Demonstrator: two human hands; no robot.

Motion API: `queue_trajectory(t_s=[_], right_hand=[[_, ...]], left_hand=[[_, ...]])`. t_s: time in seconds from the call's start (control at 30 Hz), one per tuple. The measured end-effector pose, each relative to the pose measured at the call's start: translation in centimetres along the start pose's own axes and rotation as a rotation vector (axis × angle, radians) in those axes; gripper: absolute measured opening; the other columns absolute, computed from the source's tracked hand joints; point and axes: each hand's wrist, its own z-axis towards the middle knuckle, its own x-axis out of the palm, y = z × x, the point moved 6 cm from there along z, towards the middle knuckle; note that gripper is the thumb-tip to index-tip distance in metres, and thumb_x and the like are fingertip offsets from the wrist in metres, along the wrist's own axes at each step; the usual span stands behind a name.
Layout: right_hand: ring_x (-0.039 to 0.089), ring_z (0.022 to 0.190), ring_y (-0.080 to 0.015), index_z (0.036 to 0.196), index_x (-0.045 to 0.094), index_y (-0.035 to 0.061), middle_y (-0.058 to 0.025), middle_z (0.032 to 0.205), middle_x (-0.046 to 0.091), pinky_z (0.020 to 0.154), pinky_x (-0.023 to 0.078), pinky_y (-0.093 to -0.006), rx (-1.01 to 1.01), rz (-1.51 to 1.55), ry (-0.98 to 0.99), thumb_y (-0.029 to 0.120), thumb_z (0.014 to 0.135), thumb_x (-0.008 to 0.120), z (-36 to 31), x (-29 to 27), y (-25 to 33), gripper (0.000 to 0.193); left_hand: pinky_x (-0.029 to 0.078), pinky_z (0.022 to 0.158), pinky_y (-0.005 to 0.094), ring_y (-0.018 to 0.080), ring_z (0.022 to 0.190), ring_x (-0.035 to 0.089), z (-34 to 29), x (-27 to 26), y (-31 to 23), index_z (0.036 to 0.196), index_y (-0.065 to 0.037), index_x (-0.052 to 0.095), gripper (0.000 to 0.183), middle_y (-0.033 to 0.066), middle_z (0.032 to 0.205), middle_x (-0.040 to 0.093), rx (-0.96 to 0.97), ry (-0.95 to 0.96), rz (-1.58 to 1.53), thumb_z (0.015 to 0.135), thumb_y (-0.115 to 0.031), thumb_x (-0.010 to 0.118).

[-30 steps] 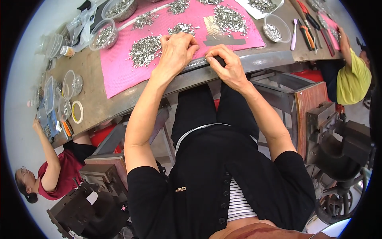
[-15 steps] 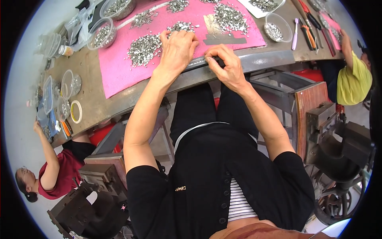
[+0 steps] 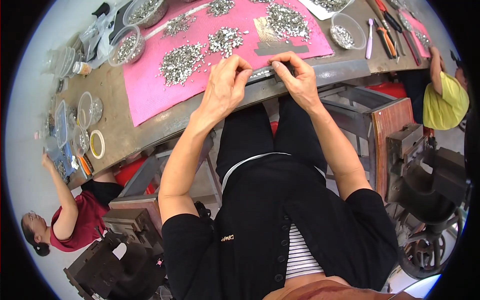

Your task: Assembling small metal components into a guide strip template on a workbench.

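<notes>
hands (image 3: 226, 86) have shifted right along the dark strip (image 3: 260, 75)

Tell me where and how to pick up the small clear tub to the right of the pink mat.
Pinch the clear tub by its near wall, just under the rim, coming from the bench edge. That side faces you, while the toothbrush crowds its right. It is open-topped with metal pieces inside, so keeping it level seems wise.
</notes>
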Motion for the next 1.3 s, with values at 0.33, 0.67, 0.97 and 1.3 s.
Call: queue_trajectory(t_s=[0.33,0.67,0.97,1.3], right_hand=[[0.055,0.086,-0.0035,0.106,0.069,0.001,0.0018,0.097,0.068,0.078,0.046,-0.0206,0.036,-0.005,0.038,0.009,0.099,0.065,-0.2,0.1,-0.3,0.012],[0.056,0.084,-0.004,0.105,0.069,0.001,0.0019,0.094,0.067,0.076,0.046,-0.0211,-0.006,-0.024,0.021,0.008,0.098,0.065,-0.3,0.0,-0.3,0.01],[0.057,0.081,-0.0056,0.103,0.069,0.0009,0.0005,0.092,0.066,0.072,0.047,-0.0225,-0.057,-0.07,-0.003,0.008,0.098,0.066,-0.3,-0.2,-0.1,0.01],[0.065,0.078,-0.0225,0.097,0.07,0.0021,-0.0095,0.088,0.066,0.072,0.051,-0.0332,-0.151,-0.34,-0.117,0.005,0.089,0.069,0.8,-3.1,1.4,0.008]], left_hand=[[0.041,0.078,0.0389,0.0265,0.082,0.058,-0.3,0.5,-0.4,0.092,-0.005,0.063,0.006,0.0074,0.083,0.061,0.118,-0.072,0.105,0.088,-0.007,0.067],[0.043,0.081,0.0406,0.0266,0.086,0.059,-0.7,1.1,-0.8,0.091,-0.006,0.065,0.007,0.0072,0.085,0.062,0.291,-0.142,0.255,0.086,-0.008,0.07],[0.037,0.094,0.046,0.0231,0.083,0.063,-0.2,0.5,-1.2,0.097,-0.011,0.07,0.011,0.0037,0.08,0.07,0.218,-0.146,0.301,0.089,-0.019,0.072],[0.033,0.099,0.0534,0.0248,0.096,0.062,7.5,3.4,-0.3,0.087,-0.013,0.075,0.02,0.0031,0.089,0.07,0.276,-0.167,0.729,0.084,-0.032,0.076]])
